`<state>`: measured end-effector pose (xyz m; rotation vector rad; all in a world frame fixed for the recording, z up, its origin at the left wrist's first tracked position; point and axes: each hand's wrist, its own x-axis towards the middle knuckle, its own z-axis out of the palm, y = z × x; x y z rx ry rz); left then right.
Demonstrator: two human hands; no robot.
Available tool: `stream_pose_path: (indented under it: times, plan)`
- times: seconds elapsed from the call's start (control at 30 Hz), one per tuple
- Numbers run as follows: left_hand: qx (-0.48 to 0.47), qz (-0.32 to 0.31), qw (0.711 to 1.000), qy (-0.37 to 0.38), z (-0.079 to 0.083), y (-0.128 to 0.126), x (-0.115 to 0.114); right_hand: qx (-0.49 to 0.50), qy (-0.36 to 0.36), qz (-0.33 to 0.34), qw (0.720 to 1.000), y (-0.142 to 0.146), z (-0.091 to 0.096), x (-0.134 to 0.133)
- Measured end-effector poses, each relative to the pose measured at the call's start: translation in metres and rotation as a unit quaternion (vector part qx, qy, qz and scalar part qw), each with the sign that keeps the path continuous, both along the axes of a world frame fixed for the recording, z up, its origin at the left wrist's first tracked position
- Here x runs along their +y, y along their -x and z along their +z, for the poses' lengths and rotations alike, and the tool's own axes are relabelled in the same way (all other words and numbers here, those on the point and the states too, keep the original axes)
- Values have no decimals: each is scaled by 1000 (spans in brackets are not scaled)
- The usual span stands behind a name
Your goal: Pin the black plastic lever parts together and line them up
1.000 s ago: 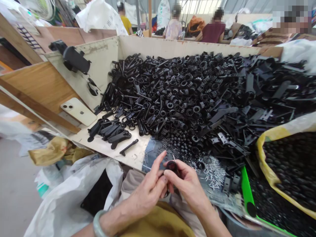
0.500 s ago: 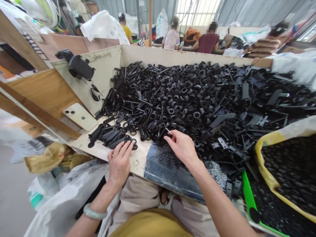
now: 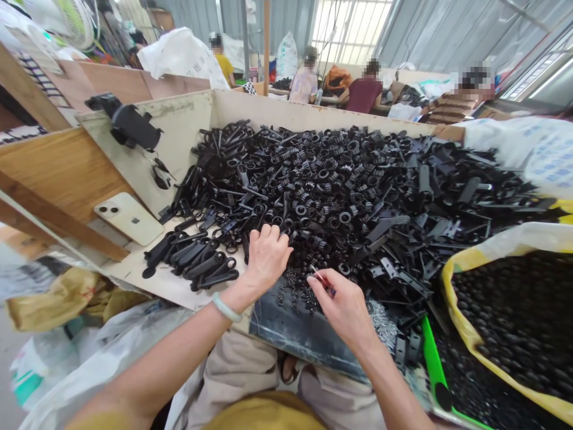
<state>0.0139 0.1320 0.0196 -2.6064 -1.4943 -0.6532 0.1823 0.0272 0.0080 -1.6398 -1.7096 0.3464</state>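
My left hand [image 3: 267,255] is at the near edge of a heap of black plastic parts [image 3: 313,173], knuckles up and fingers curled down among the pieces. Its fingertips are hidden, so whatever they grip does not show. My right hand [image 3: 342,301] is closed around a thin metal rod [image 3: 315,270] whose tip points up and left. A bit of red shows inside that hand. Between and below the hands, small dark screws [image 3: 293,289] lie scattered on a dark mat [image 3: 286,328]. Left of my left hand lies a row of long black handle-like parts [image 3: 197,257].
A white phone [image 3: 129,218] leans at the left by a black phone holder [image 3: 134,126]. Silver pins [image 3: 380,322] lie right of my right hand, near a green tray edge [image 3: 432,352]. A yellow-rimmed sack [image 3: 463,310] holds black pieces. Several people sit at the back.
My left hand has left the row of long black parts and moved right to the heap's near edge. My right hand has shifted slightly lower, still gripping the rod. The view has turned a little.
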Motion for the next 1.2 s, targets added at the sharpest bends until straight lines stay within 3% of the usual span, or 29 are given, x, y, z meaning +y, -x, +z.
stream_pose_path:
  times: [0.13,0.23,0.3,0.4,0.43,0.53,0.67,0.8,0.87,0.97,1.03,1.1,1.2]
  plan:
    - [-133,-7,990,43,-1,-2,15,78,-29,28,996,-6,-5,-16]
    - [-298,-17,943,146,7,4,8,167,-12,24,986,-8,-7,-20]
    - [-402,-35,878,256,15,5,-5,223,5,12,975,-7,-5,-21]
    - [-514,-68,736,435,22,0,-34,266,2,-10,964,-5,4,-26]
    - [-531,-75,694,481,22,-2,-45,263,-7,-14,965,-5,8,-29]
    - [-536,-94,603,584,16,-3,-76,207,-45,-2,977,-6,18,-39]
    - [-571,-77,485,658,4,6,-104,155,-63,12,986,-7,17,-54]
    - [-613,-39,318,722,-3,18,-119,177,-19,5,984,-2,2,-67]
    - [-626,-33,269,731,-6,21,-126,169,-18,19,985,3,-4,-71]
    - [-639,-17,255,726,-9,19,-135,135,-47,40,989,10,-9,-73]
    - [-633,-14,270,726,-11,17,-140,108,-72,56,990,12,-11,-74]
    - [-622,-19,323,713,-12,15,-144,82,-86,76,990,11,-13,-74]
    - [-587,-33,443,677,-15,16,-147,53,-91,98,990,9,-16,-75]
